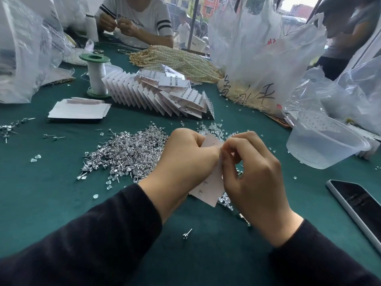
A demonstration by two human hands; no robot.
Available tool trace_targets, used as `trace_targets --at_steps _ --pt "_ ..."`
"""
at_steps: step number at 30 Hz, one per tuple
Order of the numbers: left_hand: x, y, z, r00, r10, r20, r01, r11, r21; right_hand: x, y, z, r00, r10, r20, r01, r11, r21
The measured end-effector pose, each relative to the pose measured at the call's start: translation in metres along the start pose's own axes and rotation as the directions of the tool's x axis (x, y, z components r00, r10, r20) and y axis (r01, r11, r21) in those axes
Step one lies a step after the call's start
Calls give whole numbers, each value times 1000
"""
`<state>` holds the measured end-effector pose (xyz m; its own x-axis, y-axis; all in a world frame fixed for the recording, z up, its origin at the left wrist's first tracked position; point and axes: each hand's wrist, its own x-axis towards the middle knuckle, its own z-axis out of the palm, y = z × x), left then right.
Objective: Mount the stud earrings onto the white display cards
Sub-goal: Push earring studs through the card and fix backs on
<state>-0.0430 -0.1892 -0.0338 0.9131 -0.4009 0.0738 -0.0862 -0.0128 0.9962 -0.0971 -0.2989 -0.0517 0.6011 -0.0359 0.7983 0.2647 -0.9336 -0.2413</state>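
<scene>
Dark sleeves [82,244] fill the bottom edge, both cut off by the frame, and two hands meet above them over the green tablecloth [61,193]. Curled fingers of the left hand [185,162] grip one white display card [212,188] by its left side and hide much of it. The right hand [253,178] pinches thumb and forefinger against the card's right edge, and any small piece between them is covered. A few specks show on the card's lower half, too small to tell studs from holes. One loose stud [187,234] lies alone at six o'clock from the hands. At nine o'clock spreads one heap of stud earrings [127,153], far too many to count. Clear backs [214,129] are scattered at twelve o'clock, partly behind the knuckles. Farther toward twelve, one fanned row of filled cards [160,93] leans across the cloth, its number unclear. At ten o'clock sit one stack of blank cards [78,109] and one green-ended spool [96,75]. One clear plastic tub [321,141] tilts at two o'clock. One phone [358,205] at four o'clock is cut by the right edge.
</scene>
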Motion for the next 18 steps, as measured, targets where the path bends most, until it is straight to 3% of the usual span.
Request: trace_targets --at_steps 6,10,11,12,13,14,15,16,18 --pt "0 4 -2 996 -57 64 62 996 -67 1 1 -1 999 -28 -32 27 999 -23" --pt "7 18 -13 932 -154 329 238 943 -233 7 10 -7 984 133 -117 -117 984 138" --pt "10 17 -17 948 -128 293 181 970 -164 9 14 -10 964 232 -134 -201 957 207" --pt "15 14 -21 978 -65 200 60 998 32 10 17 -12 933 331 -143 -284 918 277" --pt "20 8 -25 994 45 100 -75 943 323 11 20 -15 897 416 -147 -350 874 337" --pt "23 4 -29 988 143 64 -153 792 591 12 23 -17 859 491 -143 -407 826 391" --pt "25 0 -32 983 164 82 -169 638 751 13 24 -19 817 563 -123 -457 763 457" --pt "26 -5 -33 986 122 118 -165 546 821 14 25 -20 774 628 -79 -499 683 534" --pt "24 -8 -30 985 54 163 -168 512 842 14 25 -21 699 714 50 -560 502 659"
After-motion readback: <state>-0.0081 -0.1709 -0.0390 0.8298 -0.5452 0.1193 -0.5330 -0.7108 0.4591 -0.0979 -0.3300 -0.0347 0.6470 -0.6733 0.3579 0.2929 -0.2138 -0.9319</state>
